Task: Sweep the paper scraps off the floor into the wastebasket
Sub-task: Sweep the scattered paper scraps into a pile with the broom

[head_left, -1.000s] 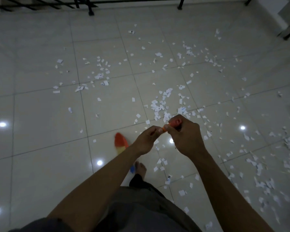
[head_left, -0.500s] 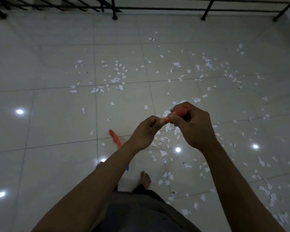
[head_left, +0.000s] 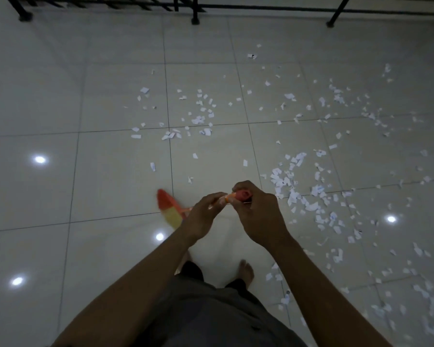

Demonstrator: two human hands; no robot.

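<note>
Orange plastic broom (head_left: 171, 211): handle end clamped in curled fingers of left hand (head_left: 206, 217) and right hand (head_left: 257, 216); head low, left. White paper scraps (head_left: 293, 189): strewn right and far, nearer right hand.

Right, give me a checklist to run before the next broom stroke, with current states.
1. Left hand and right hand grip the broom handle: ok.
2. Broom head touching the floor: cannot tell, blurred.
3. Paper scraps located, mostly ahead and to the right: ok.
4. Wastebasket in sight: not ok, not in view.
5. Bare foot apart from broom head: ok.
</note>
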